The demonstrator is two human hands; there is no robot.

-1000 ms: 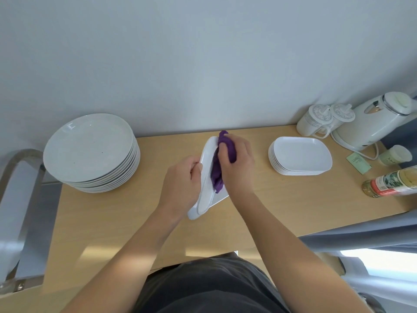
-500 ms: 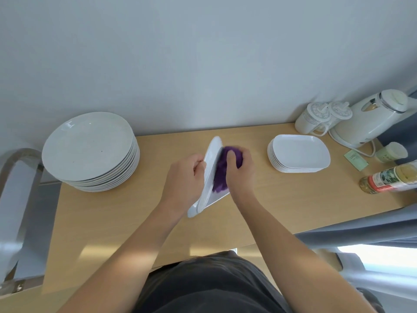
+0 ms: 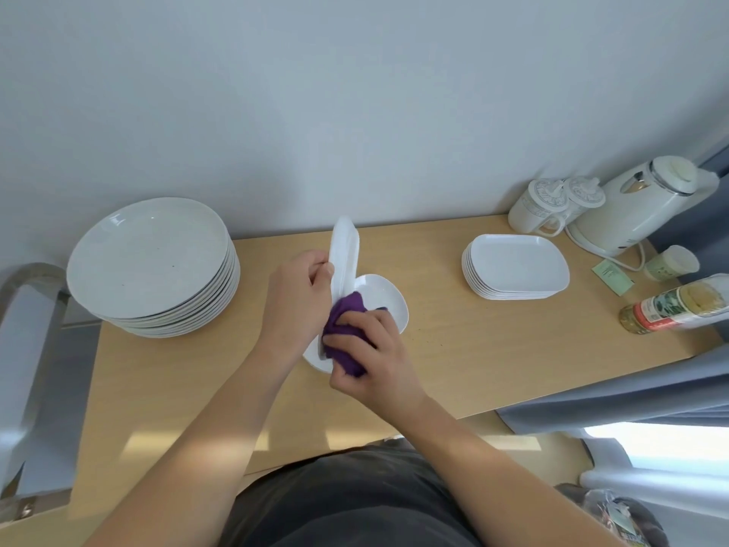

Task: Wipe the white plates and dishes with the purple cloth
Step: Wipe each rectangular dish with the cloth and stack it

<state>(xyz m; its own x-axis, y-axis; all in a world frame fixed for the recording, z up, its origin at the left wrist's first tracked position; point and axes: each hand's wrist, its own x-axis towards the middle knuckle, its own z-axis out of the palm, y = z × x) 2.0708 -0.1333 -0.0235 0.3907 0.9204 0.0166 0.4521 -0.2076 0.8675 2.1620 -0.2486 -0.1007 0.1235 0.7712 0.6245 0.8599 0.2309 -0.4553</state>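
Note:
My left hand point(image 3: 296, 305) grips a white rectangular dish point(image 3: 344, 254) by its edge and holds it almost upright over the wooden table point(image 3: 453, 349). My right hand point(image 3: 371, 355) grips the bunched purple cloth point(image 3: 344, 329) and presses it against the dish's lower part. A second white dish point(image 3: 384, 300) lies flat on the table right under them. A stack of white rectangular dishes point(image 3: 516, 266) sits to the right. A stack of round white plates point(image 3: 152, 262) sits at the left end.
At the back right stand two lidded white mugs point(image 3: 552, 205) and a white kettle point(image 3: 647, 209) with its cord. A small cup point(image 3: 670, 264), a green packet point(image 3: 613, 276) and a lying bottle point(image 3: 678, 309) are at the right end. A metal rail point(image 3: 23, 349) runs along the left.
My right hand has slid the cloth from the dish's top end down to its lower end. The left hand has tipped the dish more upright, and the flat dish beneath now shows.

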